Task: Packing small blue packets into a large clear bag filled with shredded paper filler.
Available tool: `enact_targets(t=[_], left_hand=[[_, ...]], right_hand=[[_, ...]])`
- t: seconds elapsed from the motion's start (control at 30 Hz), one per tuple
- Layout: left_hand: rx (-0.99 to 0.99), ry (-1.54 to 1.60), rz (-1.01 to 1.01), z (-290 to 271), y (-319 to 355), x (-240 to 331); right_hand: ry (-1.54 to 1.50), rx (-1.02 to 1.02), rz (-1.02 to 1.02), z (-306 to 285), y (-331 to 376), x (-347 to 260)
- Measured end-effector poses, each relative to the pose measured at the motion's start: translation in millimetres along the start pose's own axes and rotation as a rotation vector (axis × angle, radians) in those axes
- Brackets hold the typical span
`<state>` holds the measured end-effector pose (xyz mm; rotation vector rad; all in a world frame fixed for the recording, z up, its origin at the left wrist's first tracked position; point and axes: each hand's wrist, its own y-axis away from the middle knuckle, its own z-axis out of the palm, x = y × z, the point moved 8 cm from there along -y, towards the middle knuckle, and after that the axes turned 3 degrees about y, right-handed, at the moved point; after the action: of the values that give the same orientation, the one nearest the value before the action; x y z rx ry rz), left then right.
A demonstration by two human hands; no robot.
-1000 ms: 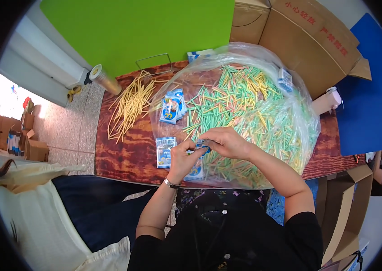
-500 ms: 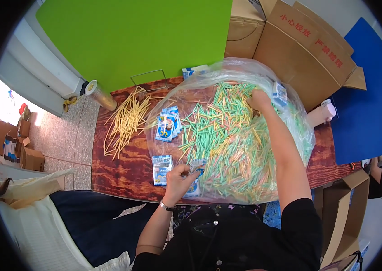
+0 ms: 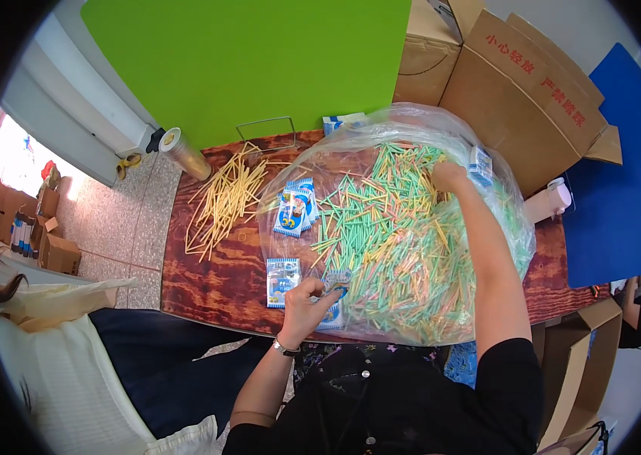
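Fingers of the left hand (image 3: 307,297) pinch a small blue-and-white packet (image 3: 333,282) at the near rim of the clear plastic bag (image 3: 411,121), about seven o'clock from the heap of green and yellow sticks (image 3: 396,235). At one o'clock, the right hand (image 3: 448,176) digs into the sticks, its fingers buried, grip unclear.

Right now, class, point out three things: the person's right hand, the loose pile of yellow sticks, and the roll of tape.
right hand (image 3: 448,176), head view, back of the hand.
yellow sticks (image 3: 226,201), head view, middle of the pile.
roll of tape (image 3: 171,142), head view, round end.
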<state>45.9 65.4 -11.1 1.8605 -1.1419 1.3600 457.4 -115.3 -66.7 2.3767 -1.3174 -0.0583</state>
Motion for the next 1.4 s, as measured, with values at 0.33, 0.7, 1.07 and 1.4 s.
enact_targets(t=[0.33,0.7,1.07,1.4], left_hand=[[-0.122,0.128,-0.079,24,-3,-27],[-0.196,0.745,-0.043,57,-63,64],[-0.601,0.782,-0.074,125,-52,88],[-0.147,0.119,0.23,45,-42,76]], right_hand=[[-1.515,-0.225,-0.259,-11,108,-12],[-1.899,-0.486,-0.618,-12,210,-103],[-1.668,-0.634,-0.535,29,234,-127],[-0.098,0.126,-0.331,-15,236,10]])
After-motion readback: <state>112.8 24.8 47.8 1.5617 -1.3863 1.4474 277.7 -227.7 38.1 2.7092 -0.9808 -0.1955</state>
